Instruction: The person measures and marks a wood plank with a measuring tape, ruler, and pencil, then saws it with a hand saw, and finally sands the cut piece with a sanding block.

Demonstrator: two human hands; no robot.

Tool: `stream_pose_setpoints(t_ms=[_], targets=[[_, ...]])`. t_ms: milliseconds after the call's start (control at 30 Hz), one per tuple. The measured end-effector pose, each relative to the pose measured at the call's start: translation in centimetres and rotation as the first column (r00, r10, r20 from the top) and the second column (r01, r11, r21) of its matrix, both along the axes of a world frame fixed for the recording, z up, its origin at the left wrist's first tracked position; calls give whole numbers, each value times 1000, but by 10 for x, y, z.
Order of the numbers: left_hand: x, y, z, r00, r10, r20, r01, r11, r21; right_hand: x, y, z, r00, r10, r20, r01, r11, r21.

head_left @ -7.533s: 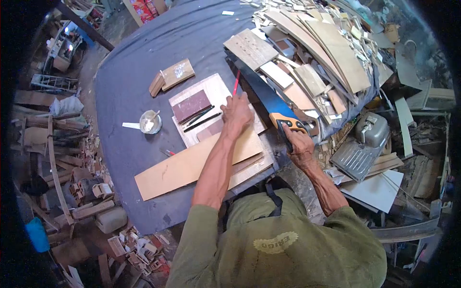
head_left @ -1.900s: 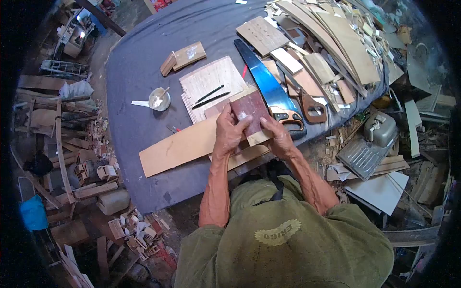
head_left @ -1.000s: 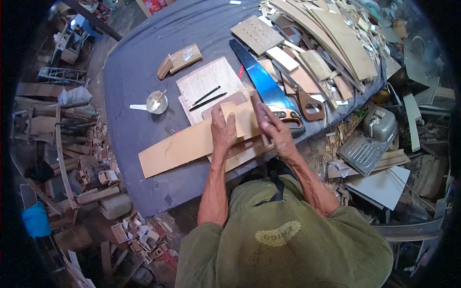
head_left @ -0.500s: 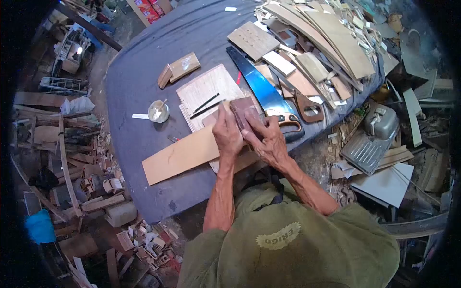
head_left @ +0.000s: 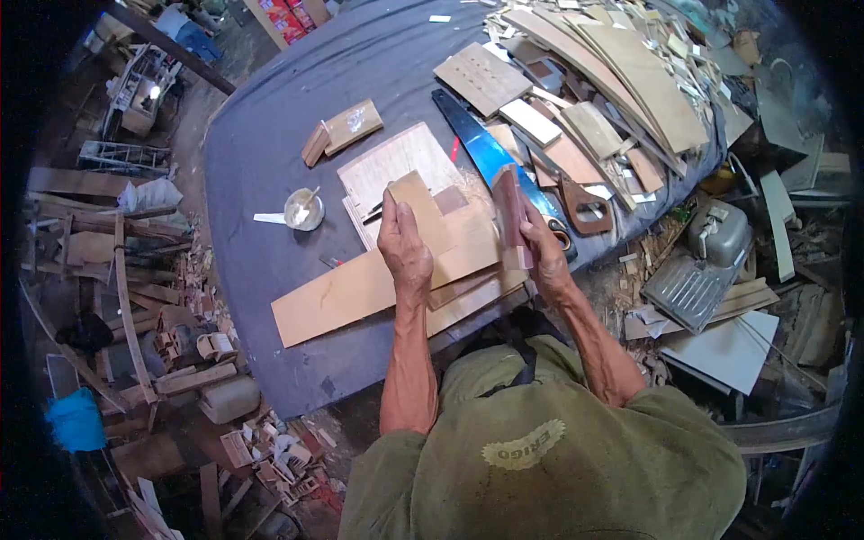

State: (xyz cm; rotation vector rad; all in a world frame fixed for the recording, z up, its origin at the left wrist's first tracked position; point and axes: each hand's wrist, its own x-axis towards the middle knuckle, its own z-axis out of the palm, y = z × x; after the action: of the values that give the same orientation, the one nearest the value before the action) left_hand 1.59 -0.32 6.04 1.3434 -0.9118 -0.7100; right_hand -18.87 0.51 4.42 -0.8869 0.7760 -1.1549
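Note:
My left hand holds a small tan plywood piece lifted above the workbench. My right hand grips a narrow piece with a dark reddish-brown face, held on edge and apart from the tan one. Under both hands lies a long tan board on a stack of thin sheets. A blue-bladed handsaw lies just beyond my right hand, its handle partly hidden behind it.
The bench has a dark cloth top. On it are a pale sheet with pencils, a small glue bowl, a small wooden block, a second saw handle and a heap of wood offcuts. Scrap wood litters the floor.
The two pieces were pressed together under both hands half a second ago; now they are separated, the tan one in my left hand, the brown-faced one in my right, both raised.

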Motion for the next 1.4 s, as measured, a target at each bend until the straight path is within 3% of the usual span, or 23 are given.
stream_pose_setpoints(t_ms=[133, 233, 300, 333, 400, 500, 567, 667, 700, 733, 833, 867, 933, 1033, 1067, 1133, 1167, 1267, 1300, 1333, 1400], targets=[[-9, -3, -7, 983, -175, -49, 176, 984, 13, 17, -3, 0, 996, 48, -71, -52, 997, -57], [-28, -2, 4, 988, -142, 58, 142, 990, -7, 27, -2, 0, 993, 99, -68, -106, 989, -107], [-32, 1, 8, 981, -191, -39, 193, 980, 51, 35, -2, -2, 995, 102, -8, -102, 983, -152], [-33, 2, 10, 973, -212, -88, 219, 973, 75, 38, -1, 0, 995, 59, -77, -71, 983, -171], [-34, -2, 4, 979, -205, -18, 206, 975, 80, 42, 1, 9, 977, -26, -210, -20, 976, -216], [-38, 2, -3, 972, -227, 60, 221, 971, 89, 43, -13, 27, 970, -108, -217, 36, 950, -311], [-44, 8, -2, 972, -231, 36, 225, 967, 122, 42, -30, 26, 978, -18, -208, -23, 981, -191], [-33, -8, -9, 982, -89, 167, 73, 992, 98, 37, -19, 1, 829, -151, -538, -83, 918, -387], [-29, -13, -2, 999, -49, 7, 49, 998, 26, 32, 0, 8, 824, -27, -566, -144, 957, -254], [-24, -19, 1, 1000, -6, 13, 6, 1000, 21, 27, 13, 11, 809, 96, -580, -201, 972, -119], [-16, -28, -3, 992, 117, -45, -118, 993, -9, 23, 28, -6, 957, 44, -286, -95, 982, -164], [-14, -31, -6, 985, 155, -76, -157, 987, -21, 23, 27, -10, 977, 44, -207, -67, 992, -106], [-32, -36, -11, 956, 262, -134, -284, 939, -191, 34, 17, -6, 1000, 20, -19, -20, 1000, -10], [-34, -28, -17, 931, 246, -271, -253, 968, 10, 38, -2, -7, 979, -76, 191, 50, 990, 135], [-31, -24, -18, 951, 183, -250, -168, 983, 79, 36, -9, -9, 964, -118, 240, 72, 979, 192], [-15, -13, -19, 973, 54, -222, -4, 976, 220, 22, -23, -12, 974, -71, 215, 32, 983, 180], [-4, -11, -33, 995, -95, -23, 97, 969, 228, 19, -30, -11, 972, -68, 225, 31, 986, 165], [-16, 3, -15, 896, -381, -228, 428, 877, 216, 15, -41, -8, 972, -44, 233, 10, 989, 145], [-25, 3, -14, 856, -431, -284, 475, 874, 105, 15, -42, -8, 975, -26, 222, -8, 988, 154], [-33, 0, -16, 874, -424, -238, 450, 891, 66, 16, -46, -7, 977, -8, 211, -27, 987, 159], [-49, -6, -18, 903, -403, -149, 405, 914, -18, 25, -51, -9, 991, -48, 127, 49, 999, -10]])
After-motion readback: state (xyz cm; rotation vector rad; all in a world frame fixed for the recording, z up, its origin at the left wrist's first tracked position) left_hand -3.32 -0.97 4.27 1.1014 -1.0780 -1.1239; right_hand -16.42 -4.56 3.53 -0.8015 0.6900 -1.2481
